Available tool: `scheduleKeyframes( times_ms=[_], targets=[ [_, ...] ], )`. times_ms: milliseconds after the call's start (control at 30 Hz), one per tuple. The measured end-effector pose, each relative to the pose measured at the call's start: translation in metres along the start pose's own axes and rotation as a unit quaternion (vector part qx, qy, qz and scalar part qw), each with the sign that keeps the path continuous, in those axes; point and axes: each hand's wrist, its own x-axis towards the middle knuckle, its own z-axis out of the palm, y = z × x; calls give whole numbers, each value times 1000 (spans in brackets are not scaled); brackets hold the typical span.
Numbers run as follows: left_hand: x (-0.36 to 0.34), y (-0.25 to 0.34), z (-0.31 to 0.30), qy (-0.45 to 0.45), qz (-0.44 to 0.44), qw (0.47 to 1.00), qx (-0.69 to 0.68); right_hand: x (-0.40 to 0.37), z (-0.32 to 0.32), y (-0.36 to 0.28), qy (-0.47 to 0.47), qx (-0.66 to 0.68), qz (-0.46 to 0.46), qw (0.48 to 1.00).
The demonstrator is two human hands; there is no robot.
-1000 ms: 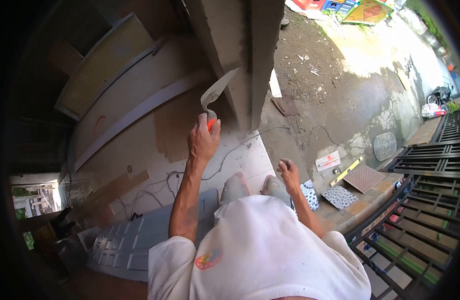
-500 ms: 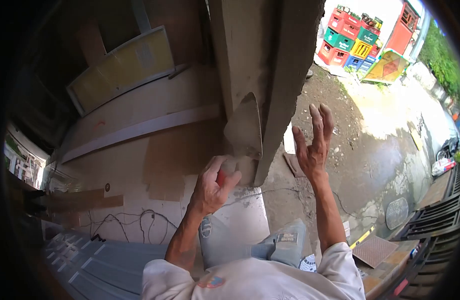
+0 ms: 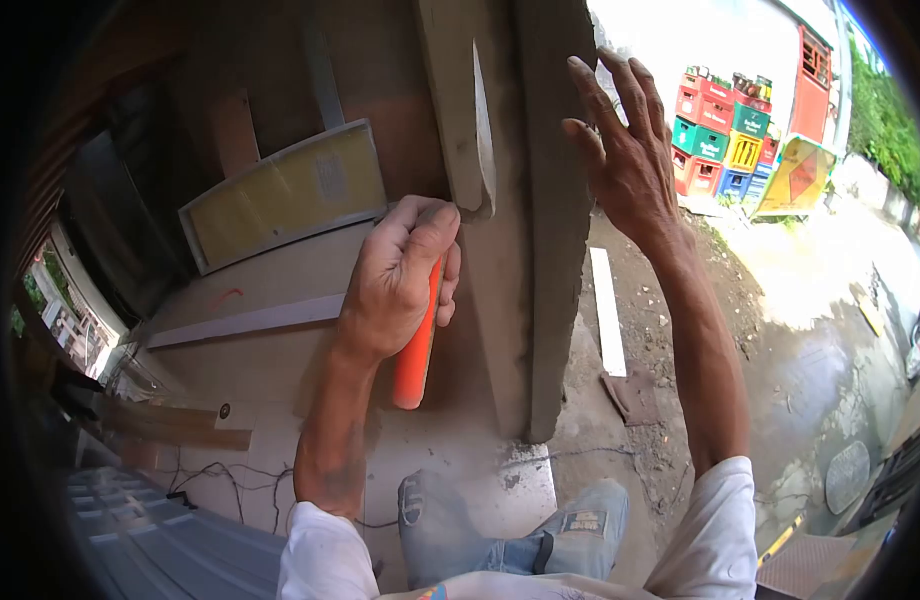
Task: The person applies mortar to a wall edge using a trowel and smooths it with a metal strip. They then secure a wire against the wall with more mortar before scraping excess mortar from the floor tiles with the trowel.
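My left hand (image 3: 395, 280) is closed round the orange handle of a trowel (image 3: 416, 345). The trowel's metal blade (image 3: 484, 150) rises above the fist, seen nearly edge-on, against the face of a grey plastered column (image 3: 500, 300). Near the column's right edge, my right hand (image 3: 628, 165) is raised with its fingers spread, holding nothing. Whether its fingertips touch the column cannot be made out.
A yellow framed panel (image 3: 290, 195) leans at the left behind the column. Stacked bottle crates (image 3: 702, 140) stand at the upper right. A white strip (image 3: 608, 310) lies on the dirt, and cables (image 3: 235, 485) run over the floor.
My left hand and the trowel have moved up along the column, and the blade has turned nearly edge-on. My right hand has also risen, toward the column's edge. The view has shifted.
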Motion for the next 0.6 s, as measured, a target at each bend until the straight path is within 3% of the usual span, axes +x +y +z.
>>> scheduleKeyframes(
  times_ms=[600],
  targets=[
    [26, 58, 18, 26, -23, 999, 40, 27, 2, -9, -45, -43, -60, 996]
  ],
)
